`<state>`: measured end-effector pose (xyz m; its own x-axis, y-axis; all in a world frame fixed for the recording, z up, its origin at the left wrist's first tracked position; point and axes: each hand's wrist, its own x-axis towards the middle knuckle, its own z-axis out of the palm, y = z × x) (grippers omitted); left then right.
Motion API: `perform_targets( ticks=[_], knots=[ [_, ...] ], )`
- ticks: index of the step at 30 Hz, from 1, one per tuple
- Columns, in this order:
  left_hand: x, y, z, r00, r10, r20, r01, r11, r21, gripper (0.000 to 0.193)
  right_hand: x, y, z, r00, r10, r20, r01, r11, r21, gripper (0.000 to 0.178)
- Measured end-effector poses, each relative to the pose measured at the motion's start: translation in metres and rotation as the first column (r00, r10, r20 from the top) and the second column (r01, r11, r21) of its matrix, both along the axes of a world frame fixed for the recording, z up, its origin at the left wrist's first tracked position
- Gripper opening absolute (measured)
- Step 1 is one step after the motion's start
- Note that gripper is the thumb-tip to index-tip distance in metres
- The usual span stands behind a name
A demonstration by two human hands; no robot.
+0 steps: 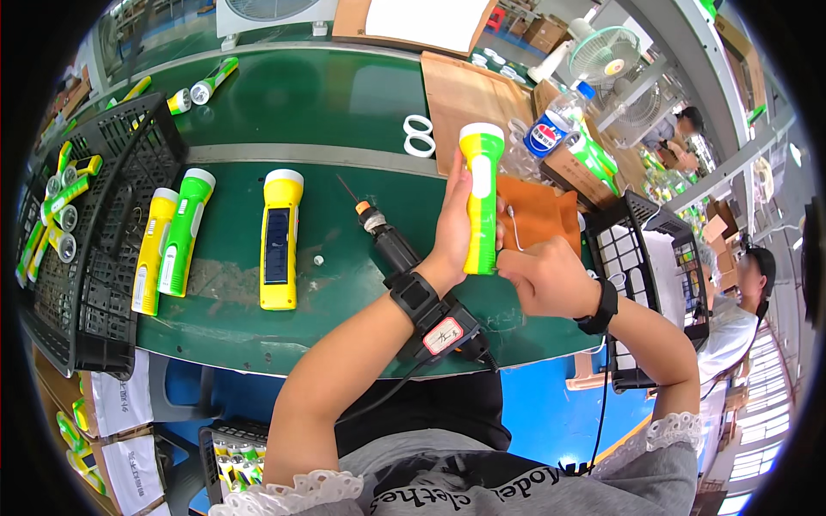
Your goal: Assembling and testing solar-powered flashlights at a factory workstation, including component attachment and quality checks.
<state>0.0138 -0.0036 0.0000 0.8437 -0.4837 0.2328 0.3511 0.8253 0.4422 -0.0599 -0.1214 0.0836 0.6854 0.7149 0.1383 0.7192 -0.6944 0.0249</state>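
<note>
Over a green bench point(224, 335), the left hand point(451, 237) grips a green-and-yellow flashlight point(482, 215), white head point(481, 130) pointing away, tail just beside the pinched right hand point(555, 277), its contents unclear.

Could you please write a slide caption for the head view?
Left hand holding a green and yellow flashlight above a green workbench, right hand at its lower end.
</note>
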Motion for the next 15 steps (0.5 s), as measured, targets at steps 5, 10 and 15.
perform_targets(
  ticks=[5, 10, 15],
  knots=[
    [-0.001, -0.002, 0.005, 0.985, 0.169, 0.042, -0.171, 0.984, 0.051, 0.054, 0.008, -0.006, -0.008, 0.902, -0.054, -0.428, 0.206, 0.925, 0.319, 0.009],
    [0.001, -0.003, 0.004, 0.907, 0.201, 0.369, -0.275, 0.948, 0.161, 0.057, 0.002, -0.021, -0.028, 0.215, 0.186, -0.959, 0.717, 0.637, 0.284, 0.028],
    [0.002, -0.011, 0.008, 0.960, 0.192, 0.202, -0.241, 0.936, 0.256, 0.051, 0.019, -0.031, 0.009, 0.494, -0.059, -0.867, 0.480, 0.850, 0.216, 0.028]
  ],
)
